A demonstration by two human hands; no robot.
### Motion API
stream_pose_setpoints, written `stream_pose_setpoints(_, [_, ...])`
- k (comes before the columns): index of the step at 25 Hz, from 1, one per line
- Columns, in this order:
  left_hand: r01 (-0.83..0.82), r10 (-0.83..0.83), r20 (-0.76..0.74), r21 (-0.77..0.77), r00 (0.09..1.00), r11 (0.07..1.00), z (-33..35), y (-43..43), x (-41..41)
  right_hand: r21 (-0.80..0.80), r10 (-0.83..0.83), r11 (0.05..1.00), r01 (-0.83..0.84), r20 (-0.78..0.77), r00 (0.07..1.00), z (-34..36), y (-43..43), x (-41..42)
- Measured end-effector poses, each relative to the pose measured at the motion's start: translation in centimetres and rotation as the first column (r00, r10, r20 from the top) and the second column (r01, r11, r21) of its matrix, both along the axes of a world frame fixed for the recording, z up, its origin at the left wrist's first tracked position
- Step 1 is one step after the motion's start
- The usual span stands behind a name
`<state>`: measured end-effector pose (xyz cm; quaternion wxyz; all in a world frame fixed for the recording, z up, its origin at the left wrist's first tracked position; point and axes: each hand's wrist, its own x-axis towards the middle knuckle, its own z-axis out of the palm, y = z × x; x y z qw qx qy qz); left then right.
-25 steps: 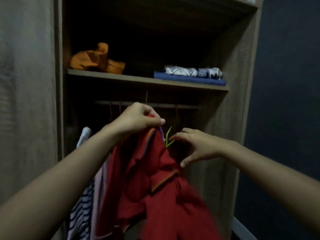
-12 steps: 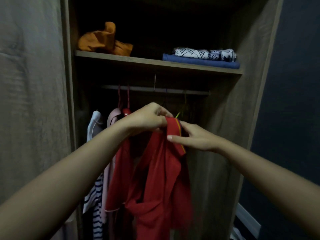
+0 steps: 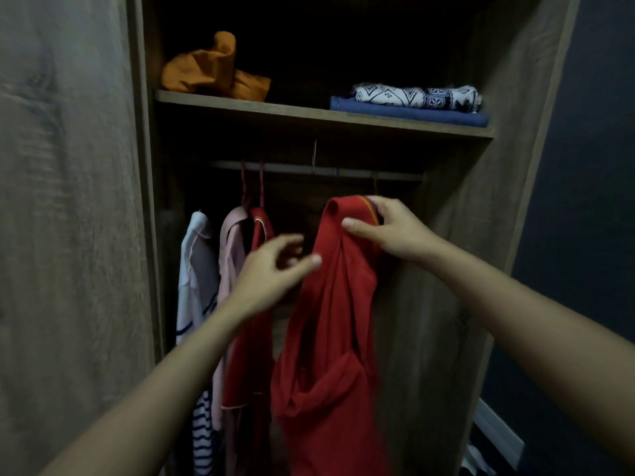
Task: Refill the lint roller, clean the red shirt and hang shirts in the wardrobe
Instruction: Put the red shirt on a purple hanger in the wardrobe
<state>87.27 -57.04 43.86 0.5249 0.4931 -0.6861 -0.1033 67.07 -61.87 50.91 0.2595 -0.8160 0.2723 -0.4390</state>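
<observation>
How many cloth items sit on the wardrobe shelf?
3: a crumpled orange cloth at left, a folded blue cloth at right, a patterned white cloth on top of it. The dark back may hide more.

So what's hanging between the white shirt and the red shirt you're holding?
A pink shirt and another red garment hang there, partly behind the left hand, in the head view.

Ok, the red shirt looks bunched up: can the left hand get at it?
Probably yes: the left hand hovers open beside the red shirt, nothing between; the right hand grips only its collar.
</observation>
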Motion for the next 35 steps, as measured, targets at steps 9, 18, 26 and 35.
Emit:
stream_pose_setpoints(9, [-0.105,0.118,0.242,-0.069,0.963,0.992,-4.0,-1.3,2.3,0.071,-0.295,0.952,0.296,-0.022,0.955,0.5,-1.8,-5.1])
stream_pose_setpoints(18, [0.133,-0.144,0.217,0.065,0.966,0.989,0.3,-1.0,2.8,-0.092,-0.229,0.968,0.233,-0.702,0.675,-3.0,-0.8,-8.6])
stream_pose_setpoints(26, [-0.198,0.252,0.448,-0.164,0.858,0.966,-1.8,-3.1,1.4,-0.239,-0.604,0.769,0.593,-0.576,0.552,-6.2,-0.1,-6.0])
stream_pose_setpoints(35, [-0.263,0.25,0.472,-0.039,0.846,0.964,-2.5,-4.3,1.8,-0.083,-0.477,0.836,0.542,-0.597,0.645,-3.9,-1.3,-9.1])
